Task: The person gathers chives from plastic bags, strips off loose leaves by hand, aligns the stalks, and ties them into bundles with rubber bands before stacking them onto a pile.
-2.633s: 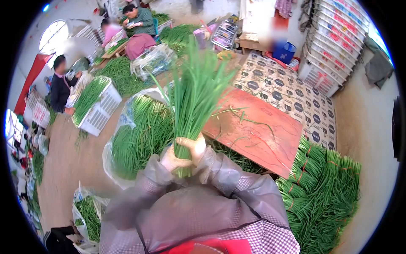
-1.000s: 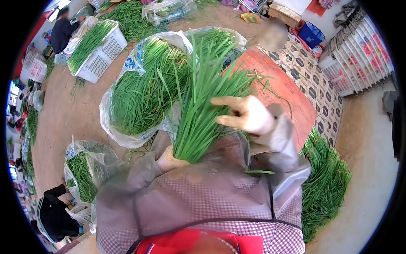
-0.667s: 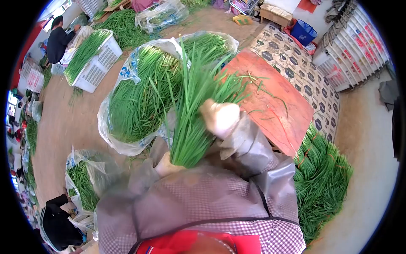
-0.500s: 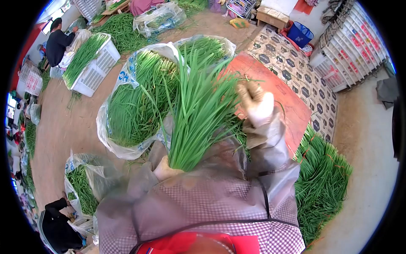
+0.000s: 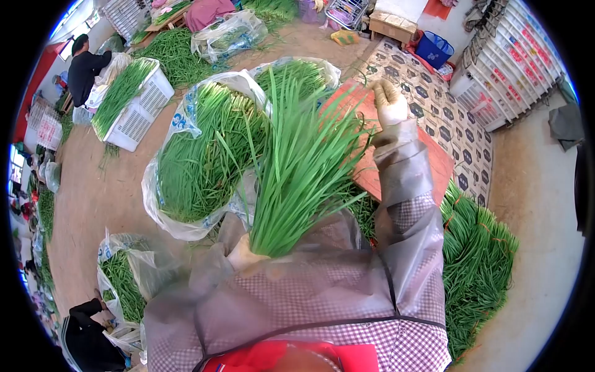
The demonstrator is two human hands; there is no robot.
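My left hand point(image 5: 245, 253), in a pale glove, grips a thick bunch of garlic chives point(image 5: 297, 173) low against my apron, with the long green leaves fanning upward and away from me. Raised above the red board point(image 5: 427, 158), my right hand point(image 5: 389, 104) is off to the right of the bunch. Its gloved fingers look stretched forward, with nothing visible in them. The leaf tips reach close to my right sleeve. Beyond the bunch, an open plastic bag point(image 5: 152, 186) holds more chives, and a second bag point(image 5: 334, 69) stands behind it.
Tied chives point(image 5: 477, 273) lie piled at my right. A white crate point(image 5: 145, 102) of chives stands far left, near a seated person point(image 5: 83, 71). Another person point(image 5: 90, 338) works at lower left beside a plastic bag point(image 5: 145, 266). Stacked white crates point(image 5: 508, 65) line the right wall.
My right hand has moved up and away from the bunch, extending my arm over the board. My left hand keeps its hold, and the leaves have shifted slightly right.
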